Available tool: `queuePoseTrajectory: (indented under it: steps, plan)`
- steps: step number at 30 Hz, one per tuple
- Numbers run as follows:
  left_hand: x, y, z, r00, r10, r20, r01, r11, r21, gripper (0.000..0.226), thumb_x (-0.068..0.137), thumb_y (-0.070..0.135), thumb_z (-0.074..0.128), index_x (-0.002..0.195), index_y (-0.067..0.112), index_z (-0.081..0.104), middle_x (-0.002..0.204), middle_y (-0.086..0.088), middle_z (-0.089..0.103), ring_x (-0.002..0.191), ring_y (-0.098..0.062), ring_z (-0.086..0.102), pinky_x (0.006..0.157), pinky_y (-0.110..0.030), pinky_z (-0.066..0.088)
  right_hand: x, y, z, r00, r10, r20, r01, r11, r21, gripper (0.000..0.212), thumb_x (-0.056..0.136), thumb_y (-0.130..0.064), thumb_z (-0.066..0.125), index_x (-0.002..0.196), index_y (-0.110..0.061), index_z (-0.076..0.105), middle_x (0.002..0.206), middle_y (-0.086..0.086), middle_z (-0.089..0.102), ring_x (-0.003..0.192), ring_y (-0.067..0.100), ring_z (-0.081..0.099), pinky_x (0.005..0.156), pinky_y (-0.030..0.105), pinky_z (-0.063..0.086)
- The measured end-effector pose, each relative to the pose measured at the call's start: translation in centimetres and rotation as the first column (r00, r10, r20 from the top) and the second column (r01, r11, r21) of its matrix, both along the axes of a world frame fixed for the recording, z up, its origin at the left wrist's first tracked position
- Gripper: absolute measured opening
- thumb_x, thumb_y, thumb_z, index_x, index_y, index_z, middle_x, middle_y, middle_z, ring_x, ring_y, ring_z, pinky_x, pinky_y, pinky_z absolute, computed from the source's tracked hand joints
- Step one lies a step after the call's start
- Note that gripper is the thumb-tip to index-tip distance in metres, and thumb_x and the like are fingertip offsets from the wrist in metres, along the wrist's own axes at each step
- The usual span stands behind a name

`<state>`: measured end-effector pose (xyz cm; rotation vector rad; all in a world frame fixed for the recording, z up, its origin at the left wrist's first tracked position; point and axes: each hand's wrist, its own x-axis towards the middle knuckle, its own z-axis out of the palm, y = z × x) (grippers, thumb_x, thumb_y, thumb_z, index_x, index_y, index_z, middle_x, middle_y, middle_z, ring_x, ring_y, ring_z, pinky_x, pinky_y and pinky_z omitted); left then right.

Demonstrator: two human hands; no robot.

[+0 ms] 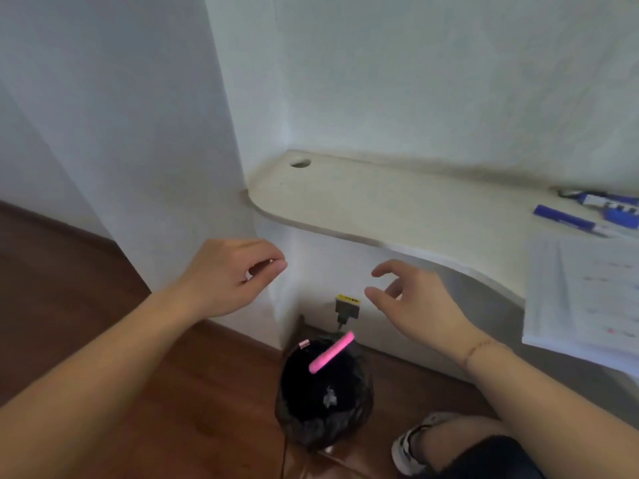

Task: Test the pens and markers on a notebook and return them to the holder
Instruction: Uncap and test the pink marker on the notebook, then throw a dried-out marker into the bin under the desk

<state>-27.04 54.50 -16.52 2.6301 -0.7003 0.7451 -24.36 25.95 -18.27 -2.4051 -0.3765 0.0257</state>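
A pink marker is in mid-air, tilted, just above the mouth of a black-lined waste bin on the floor. A small pink cap is at the bin's left rim. My left hand hovers above and left of the bin with fingers loosely curled, holding nothing. My right hand hovers above and right of it, fingers spread and empty. On the desk at the far right lie a blue marker, more blue pens and an open notebook. No holder is in view.
The cream desk has a cable hole near its left end and runs along white walls. A black plug with a yellow label sits in the wall under the desk. My knee and shoe are on the wooden floor.
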Motion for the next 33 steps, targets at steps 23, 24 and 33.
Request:
queuePoseTrajectory:
  steps: [23,24,33]
  plan:
    - [10.5,-31.6,9.3,0.759,-0.65,0.041,0.637,0.727,-0.258,0.02,0.094,0.026,0.054,0.081,0.015,0.065,0.068,0.004,0.053,0.062,-0.012,0.047,0.055,-0.026,0.037,-4.8,-31.8,10.3,0.688,-0.689,0.23,0.614,0.721,0.322,0.01,0.084,-0.025,0.069,0.08,-0.033,0.069,0.064,-0.009,0.069,0.05,0.027,0.059,0.041,0.021,0.042]
    - [10.9,-33.6,9.7,0.744,-0.668,0.006,0.643,0.712,-0.282,0.016,0.093,0.026,0.056,0.082,0.017,0.064,0.07,0.004,0.053,0.064,-0.012,0.048,0.056,-0.024,0.037,-4.4,-32.6,9.6,0.673,-0.712,0.201,0.666,0.702,0.253,0.013,0.083,-0.024,0.071,0.078,-0.036,0.069,0.069,-0.015,0.07,0.058,0.026,0.064,0.044,0.019,0.044]
    - [15.0,-44.6,12.6,0.648,-0.755,-0.103,0.655,0.621,-0.431,0.009,0.091,0.021,0.06,0.087,0.016,0.067,0.087,0.006,0.065,0.084,-0.014,0.061,0.072,-0.031,0.051,-3.4,-29.4,7.0,0.981,-0.182,0.064,0.124,0.85,0.513,0.066,0.088,-0.048,0.059,0.146,-0.032,0.033,0.147,-0.02,0.038,0.121,0.017,0.056,0.101,0.038,0.044]
